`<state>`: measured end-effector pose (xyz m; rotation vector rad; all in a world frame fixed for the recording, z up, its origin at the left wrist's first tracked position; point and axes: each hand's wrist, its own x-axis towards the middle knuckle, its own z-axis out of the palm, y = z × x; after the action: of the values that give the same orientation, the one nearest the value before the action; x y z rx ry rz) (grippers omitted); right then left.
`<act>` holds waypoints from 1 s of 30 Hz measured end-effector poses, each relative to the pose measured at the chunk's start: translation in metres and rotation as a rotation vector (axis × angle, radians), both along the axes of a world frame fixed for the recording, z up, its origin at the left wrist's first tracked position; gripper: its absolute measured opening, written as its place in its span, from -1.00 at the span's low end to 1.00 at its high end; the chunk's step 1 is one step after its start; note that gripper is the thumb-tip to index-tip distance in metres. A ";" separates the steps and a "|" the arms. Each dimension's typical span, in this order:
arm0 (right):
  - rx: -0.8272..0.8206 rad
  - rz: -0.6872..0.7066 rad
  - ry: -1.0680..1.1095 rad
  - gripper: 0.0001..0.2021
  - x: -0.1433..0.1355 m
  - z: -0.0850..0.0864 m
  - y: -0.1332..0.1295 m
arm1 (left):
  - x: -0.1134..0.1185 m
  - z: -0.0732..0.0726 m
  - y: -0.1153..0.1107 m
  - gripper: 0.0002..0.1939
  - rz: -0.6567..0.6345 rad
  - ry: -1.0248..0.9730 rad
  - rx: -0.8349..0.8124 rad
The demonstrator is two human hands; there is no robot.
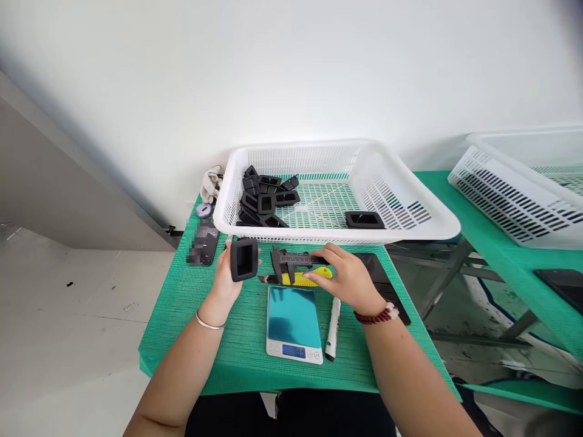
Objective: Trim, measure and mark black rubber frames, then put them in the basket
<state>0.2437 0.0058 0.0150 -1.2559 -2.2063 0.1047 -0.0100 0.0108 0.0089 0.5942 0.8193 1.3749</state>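
- Black rectangular hollow housing [244,260], head view: in the left hand [221,284], near side of the white basket [319,234]. Fingers grasp it from behind and at the sides, apparently to leave the opening and rim exposed to view.
- Right hand [354,280]: grasping the vernier caliper [298,260] by its right end, jaws apart and directed nearward. That grip presumably leaves the measuring end unobstructed. Thumb lies over the yellow utility knife [303,279]; contact cannot be confirmed.
- Digital scale [294,315]: flat, between the forearms, display on the near edge, presumably for easy reading. White marker [333,331] just right of it, within reach.
- Basket: similar housings [266,203] heaped left, one [364,220] lying apart at right; the spacing seemingly keeps them separate.
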 end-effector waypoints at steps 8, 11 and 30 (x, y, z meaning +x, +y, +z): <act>-0.039 0.062 -0.009 -0.62 -0.012 -0.004 -0.007 | 0.012 0.001 -0.006 -0.56 -0.232 0.090 0.021; -0.064 0.067 -0.051 -0.64 -0.015 -0.004 -0.008 | 0.014 0.001 -0.007 -0.57 -0.237 0.131 0.022; -0.035 0.161 -0.022 -0.72 -0.024 -0.007 -0.013 | 0.014 0.006 -0.007 -0.55 -0.263 0.144 0.039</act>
<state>0.2196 -0.0069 0.0078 -1.1012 -2.3312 0.1938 0.0035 0.0039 0.0151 0.8088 0.7993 1.1195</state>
